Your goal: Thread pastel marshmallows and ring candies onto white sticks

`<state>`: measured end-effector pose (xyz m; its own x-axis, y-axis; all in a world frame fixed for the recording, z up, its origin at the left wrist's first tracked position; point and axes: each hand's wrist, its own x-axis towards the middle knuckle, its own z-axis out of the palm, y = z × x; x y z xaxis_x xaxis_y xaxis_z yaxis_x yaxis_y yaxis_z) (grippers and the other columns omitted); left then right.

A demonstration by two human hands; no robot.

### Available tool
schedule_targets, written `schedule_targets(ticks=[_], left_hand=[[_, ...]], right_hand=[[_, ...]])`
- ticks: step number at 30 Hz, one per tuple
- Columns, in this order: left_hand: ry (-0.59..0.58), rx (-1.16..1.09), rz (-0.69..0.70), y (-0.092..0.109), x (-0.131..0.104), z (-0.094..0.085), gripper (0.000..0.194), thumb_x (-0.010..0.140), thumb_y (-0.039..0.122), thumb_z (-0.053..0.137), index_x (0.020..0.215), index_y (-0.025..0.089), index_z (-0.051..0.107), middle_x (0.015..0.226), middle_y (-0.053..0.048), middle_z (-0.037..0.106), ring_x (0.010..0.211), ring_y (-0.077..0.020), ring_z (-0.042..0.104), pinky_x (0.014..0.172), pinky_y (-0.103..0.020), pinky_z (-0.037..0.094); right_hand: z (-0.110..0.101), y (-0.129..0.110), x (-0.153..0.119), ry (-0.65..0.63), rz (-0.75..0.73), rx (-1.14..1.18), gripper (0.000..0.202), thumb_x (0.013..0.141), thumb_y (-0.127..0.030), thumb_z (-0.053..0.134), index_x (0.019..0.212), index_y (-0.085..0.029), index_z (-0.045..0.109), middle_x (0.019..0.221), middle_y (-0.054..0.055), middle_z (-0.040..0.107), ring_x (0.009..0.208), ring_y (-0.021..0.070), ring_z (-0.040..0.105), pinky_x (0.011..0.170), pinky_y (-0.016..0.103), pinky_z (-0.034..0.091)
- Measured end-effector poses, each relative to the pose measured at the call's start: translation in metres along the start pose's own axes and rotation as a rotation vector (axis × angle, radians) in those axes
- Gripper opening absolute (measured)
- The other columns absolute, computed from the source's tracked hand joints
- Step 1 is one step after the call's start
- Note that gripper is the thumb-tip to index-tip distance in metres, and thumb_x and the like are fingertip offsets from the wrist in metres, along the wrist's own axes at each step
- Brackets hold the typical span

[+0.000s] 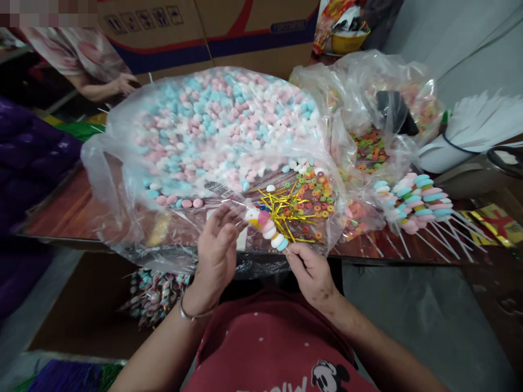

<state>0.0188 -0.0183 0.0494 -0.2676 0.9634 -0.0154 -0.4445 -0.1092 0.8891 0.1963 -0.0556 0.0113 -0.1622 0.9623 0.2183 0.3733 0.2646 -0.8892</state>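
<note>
A marshmallow skewer with pink, white, yellow and blue pieces slants between my two hands, its upper end in what looks like clear wrapping. My right hand pinches its lower end, near the blue marshmallow. My left hand is raised by the upper end, fingers apart; whether a fingertip touches the wrapping is unclear. Just beyond the skewer lie gold twist ties and loose ring candies. A large clear bag of pink, blue and white marshmallows spreads across the table behind.
Finished-looking marshmallow skewers are stacked at the right, sticks toward me. Behind them stands a white container of sticks. A cardboard box with wrapped skewers sits below at left. Another person's hand is at the far left.
</note>
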Motion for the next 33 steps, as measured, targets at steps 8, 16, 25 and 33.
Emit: schedule_targets(ticks=[8,16,25,33], left_hand=[[0.035,-0.215,-0.234,-0.008,0.024,0.033,0.038,0.060,0.027,0.086,0.088,0.015,0.064,0.070,0.001,0.066,0.063,-0.0133,0.066,0.057,-0.023,0.053],[-0.061,-0.214,-0.282,-0.026,0.012,0.032,0.032,0.069,0.034,0.081,0.087,0.014,0.063,0.064,0.002,0.062,0.053,-0.0092,0.060,0.049,-0.018,0.046],[-0.008,-0.263,-0.343,-0.026,0.013,0.028,0.034,0.066,0.034,0.083,0.085,0.014,0.063,0.068,0.001,0.064,0.067,-0.0140,0.067,0.067,-0.026,0.054],[0.046,-0.234,-0.259,-0.029,0.013,0.027,0.039,0.062,0.038,0.086,0.085,0.015,0.064,0.067,0.003,0.066,0.067,-0.0135,0.069,0.073,-0.026,0.054]], right_hand=[[0.009,-0.010,-0.004,-0.248,0.105,0.021,0.022,0.095,-0.028,0.039,0.079,-0.020,0.052,0.058,-0.004,0.050,0.051,0.0082,0.045,0.055,0.021,0.035],[0.027,-0.013,-0.007,-0.197,0.538,0.818,0.017,0.087,-0.033,0.046,0.077,-0.019,0.052,0.041,-0.011,0.037,0.032,0.0048,0.025,0.035,0.019,0.018],[0.025,-0.003,-0.004,-0.100,0.013,-0.081,0.023,0.091,-0.026,0.041,0.076,-0.019,0.056,0.052,-0.004,0.049,0.046,0.0079,0.042,0.050,0.022,0.030],[0.031,-0.002,-0.008,-0.024,-0.236,-0.536,0.026,0.089,-0.013,0.039,0.076,-0.017,0.061,0.050,-0.001,0.054,0.045,0.0092,0.039,0.052,0.027,0.024]])
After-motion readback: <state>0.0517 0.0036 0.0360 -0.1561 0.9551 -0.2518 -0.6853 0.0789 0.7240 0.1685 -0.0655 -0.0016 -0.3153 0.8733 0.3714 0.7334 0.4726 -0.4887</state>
